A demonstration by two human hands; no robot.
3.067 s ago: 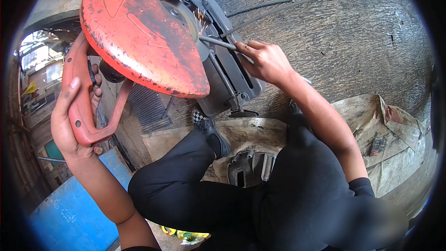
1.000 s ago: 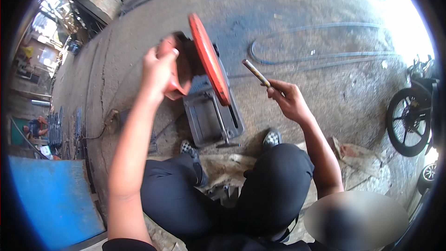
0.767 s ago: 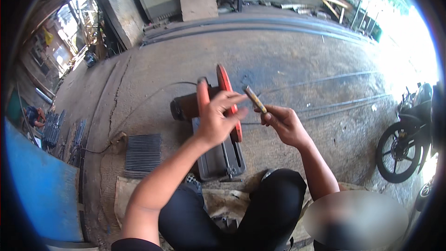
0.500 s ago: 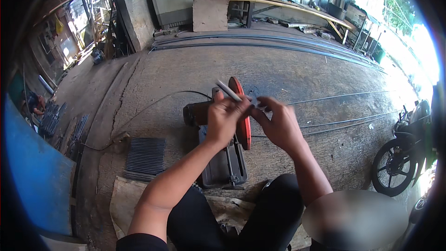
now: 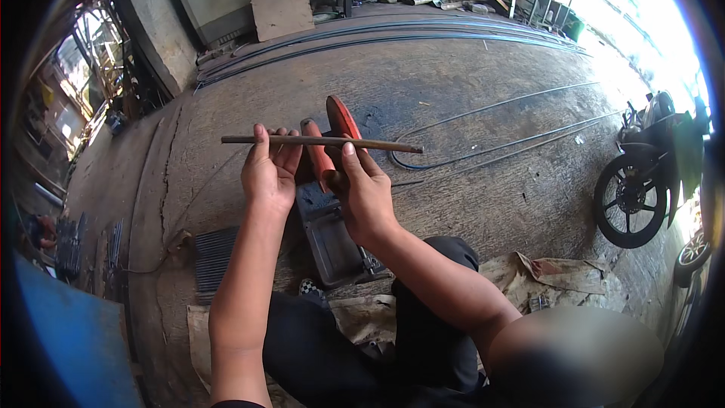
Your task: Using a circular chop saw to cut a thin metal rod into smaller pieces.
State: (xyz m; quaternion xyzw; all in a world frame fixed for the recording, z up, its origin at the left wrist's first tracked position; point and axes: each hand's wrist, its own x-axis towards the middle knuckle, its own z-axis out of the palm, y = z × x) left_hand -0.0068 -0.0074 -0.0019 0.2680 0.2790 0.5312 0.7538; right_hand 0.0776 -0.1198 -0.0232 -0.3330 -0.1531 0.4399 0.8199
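Observation:
A thin, dark brown metal rod (image 5: 310, 140) lies nearly level across both my hands. My left hand (image 5: 269, 174) supports it near its left end, thumb in front and fingers behind. My right hand (image 5: 366, 198) grips it further right, its thumb pressed against the near side, and the right tip sticks out past the fingers. Just beyond and below my hands stands a cut-off saw with a red disc guard (image 5: 341, 115). Its dark base (image 5: 332, 238) rests on the floor between my knees and the rod; my hands hide part of the machine.
A neat stack of short dark rods (image 5: 214, 253) lies left of the saw. Long rods (image 5: 393, 29) stretch across the far floor, and a bent rod (image 5: 483, 109) lies to the right. A motorcycle wheel (image 5: 630, 200) stands at right; a blue panel (image 5: 68, 325) is near left.
The rod has turned from slanting away to lying level across my view. My hands have spread apart along it. The view has shifted right and down.

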